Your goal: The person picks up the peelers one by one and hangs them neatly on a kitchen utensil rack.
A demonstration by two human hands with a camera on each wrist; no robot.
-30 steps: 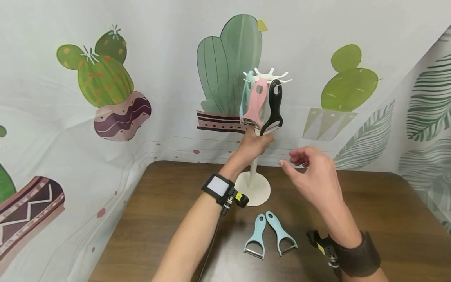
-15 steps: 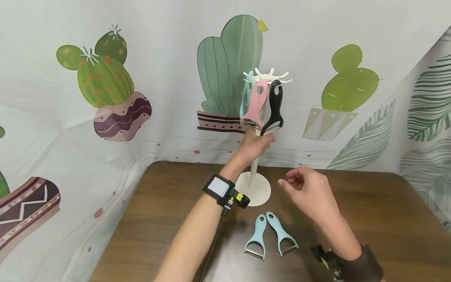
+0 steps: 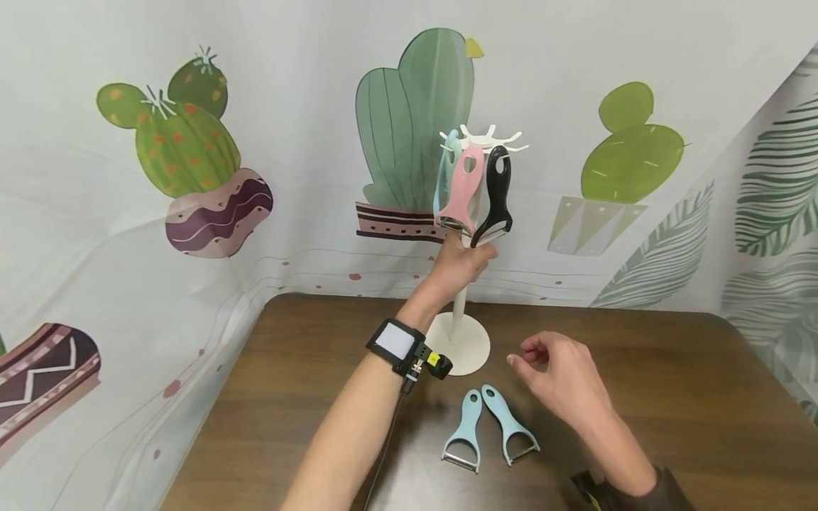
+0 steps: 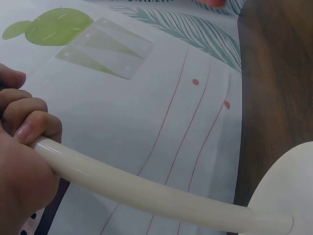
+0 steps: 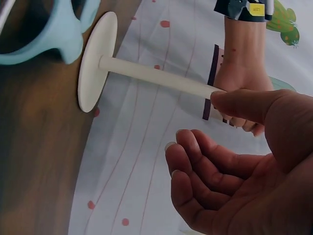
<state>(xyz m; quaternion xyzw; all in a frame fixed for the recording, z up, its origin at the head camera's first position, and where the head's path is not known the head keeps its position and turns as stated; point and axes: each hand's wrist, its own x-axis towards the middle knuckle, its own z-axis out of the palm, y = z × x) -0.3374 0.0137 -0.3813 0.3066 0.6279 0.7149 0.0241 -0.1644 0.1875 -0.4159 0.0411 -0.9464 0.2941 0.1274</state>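
My left hand (image 3: 461, 264) grips the pole of a cream hook stand (image 3: 461, 345), just under the hanging peelers; the left wrist view shows its fingers curled round the pole (image 4: 132, 185). From the stand's hooks hang a light blue peeler (image 3: 445, 174), a pink peeler (image 3: 465, 188) and a black peeler (image 3: 498, 186). My right hand (image 3: 562, 372) is held in the air right of the stand's base, its fingers loosely bent with nothing between them and the thumb. Two light blue peelers (image 3: 469, 426) lie on the table in front of the base, handles toward the stand.
The brown wooden table (image 3: 307, 397) ends at a white cloth (image 3: 307, 142) printed with cacti and leaves. Several bare hooks (image 3: 492, 132) stick out at the stand's top. A cable (image 3: 385, 454) trails from the left wrist strap (image 3: 395, 343).
My right hand has come down and slightly nearer, from beside the left hand toward the table peelers. The left hand keeps its grip on the pole, and the peelers stay in place.
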